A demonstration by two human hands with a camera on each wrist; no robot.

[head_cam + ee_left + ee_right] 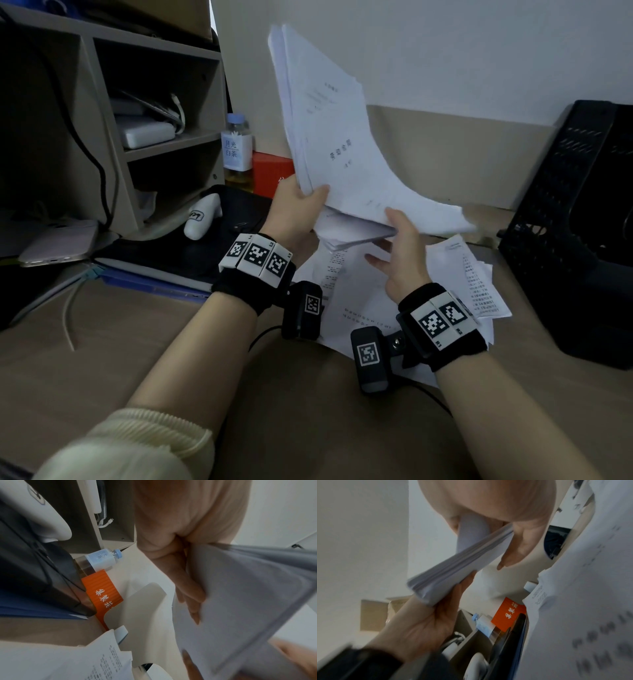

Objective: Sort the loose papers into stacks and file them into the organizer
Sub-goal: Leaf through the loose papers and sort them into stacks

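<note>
A thick stack of white printed papers (342,154) stands tilted above the desk, fanning out at the top. My left hand (305,195) grips its lower left corner, thumb on the front and fingers (190,585) behind. My right hand (390,233) pinches the stack's lower edge (453,566), thumb on top and fingers underneath. More loose printed papers (455,274) lie scattered on the desk below both hands. The black mesh organizer (565,222) stands at the right, an arm's reach from the stack.
A wooden shelf unit (154,102) fills the left. Beside it stand a tea bottle (237,150) and a red box (272,171). A white device (202,219), a phone (58,243) and a blue folder (154,281) lie at the left.
</note>
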